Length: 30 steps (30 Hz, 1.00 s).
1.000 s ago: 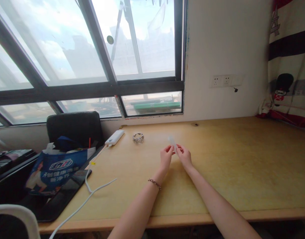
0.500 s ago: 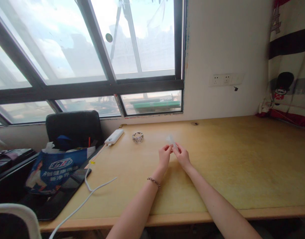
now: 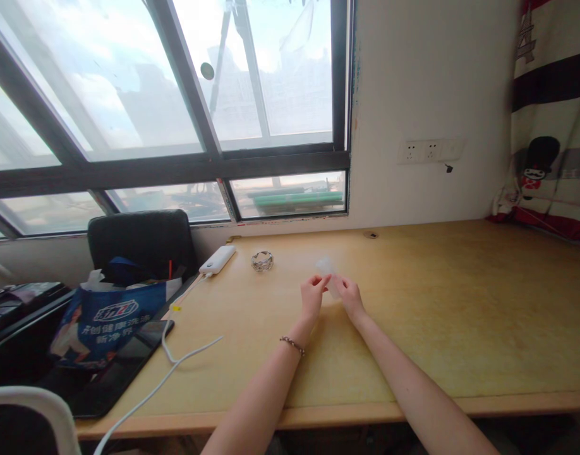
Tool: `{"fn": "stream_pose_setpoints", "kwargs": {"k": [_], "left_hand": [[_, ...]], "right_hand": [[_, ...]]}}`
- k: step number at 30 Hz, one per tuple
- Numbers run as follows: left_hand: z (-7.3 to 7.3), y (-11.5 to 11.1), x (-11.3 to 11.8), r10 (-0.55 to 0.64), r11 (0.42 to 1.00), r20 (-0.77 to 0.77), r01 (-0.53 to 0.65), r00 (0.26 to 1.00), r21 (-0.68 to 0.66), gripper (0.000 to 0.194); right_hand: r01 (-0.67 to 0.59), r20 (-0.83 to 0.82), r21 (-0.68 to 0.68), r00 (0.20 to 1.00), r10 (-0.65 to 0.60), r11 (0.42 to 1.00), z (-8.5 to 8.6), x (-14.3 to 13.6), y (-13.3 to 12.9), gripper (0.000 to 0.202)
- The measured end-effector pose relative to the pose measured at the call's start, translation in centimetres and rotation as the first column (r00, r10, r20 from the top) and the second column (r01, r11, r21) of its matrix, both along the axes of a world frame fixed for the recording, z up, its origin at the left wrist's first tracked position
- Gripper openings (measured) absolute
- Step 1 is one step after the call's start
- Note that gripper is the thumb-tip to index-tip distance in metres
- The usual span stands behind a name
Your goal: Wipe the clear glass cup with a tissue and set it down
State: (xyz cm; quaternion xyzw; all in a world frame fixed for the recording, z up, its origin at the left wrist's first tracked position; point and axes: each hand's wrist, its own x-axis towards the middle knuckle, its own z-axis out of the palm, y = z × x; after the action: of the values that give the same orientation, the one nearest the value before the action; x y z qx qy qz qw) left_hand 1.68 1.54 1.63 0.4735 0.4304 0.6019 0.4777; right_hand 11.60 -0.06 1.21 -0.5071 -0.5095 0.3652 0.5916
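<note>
Both hands stayed together over the desk, barely shifted. Left hand and right hand pinched a small clear plastic piece between closed fingertips.

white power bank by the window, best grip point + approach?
Take the power bank across its long flat sides near the middle, from above. It lies flat and slantwise on the desk, and a cable leaves its near-left end, so avoid that end. Both hands, left hand and right hand, hold a small clear item.
</note>
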Motion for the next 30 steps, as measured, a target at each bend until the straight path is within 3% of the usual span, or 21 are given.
{"fn": "stream_pose_setpoints", "kwargs": {"k": [7, 15, 21, 25, 30], "left_hand": [[-0.1, 0.2, -0.3, 0.03, 1.0, 0.03, -0.03, 0.999, -0.003, 0.035], [0.1, 0.4, -0.5, 0.027, 0.996, 0.127, -0.016, 0.992, -0.091, 0.043], [0.0, 0.5, -0.6, 0.081, 0.992, 0.126, -0.068, 0.989, -0.105, 0.041], [0.1, 0.5, -0.8, 0.081, 0.99, 0.12, -0.067, 0.989, -0.122, 0.042], [0.2, 0.3, -0.8, -0.028, 0.989, 0.109, 0.043, 0.994, -0.143, 0.043]], "right_hand": [[-0.066, 0.01, 0.003, 0.998, 0.065, 0.998, -0.6, 0.2, 0.3, 0.033], [0.044, -0.269, -0.098, 0.961, -0.069, 0.994, -1.7, 0.5, 1.1, 0.029], [-0.032, -0.62, -0.206, 0.777, -0.105, 0.978, -1.3, 0.5, 1.4, 0.02], [-0.07, -0.749, -0.235, 0.649, -0.135, 0.969, -0.5, 0.7, 1.3, 0.027], [-0.082, -0.695, -0.187, 0.716, -0.073, 0.979, -0.2, 0.8, 0.9, 0.028]]}}
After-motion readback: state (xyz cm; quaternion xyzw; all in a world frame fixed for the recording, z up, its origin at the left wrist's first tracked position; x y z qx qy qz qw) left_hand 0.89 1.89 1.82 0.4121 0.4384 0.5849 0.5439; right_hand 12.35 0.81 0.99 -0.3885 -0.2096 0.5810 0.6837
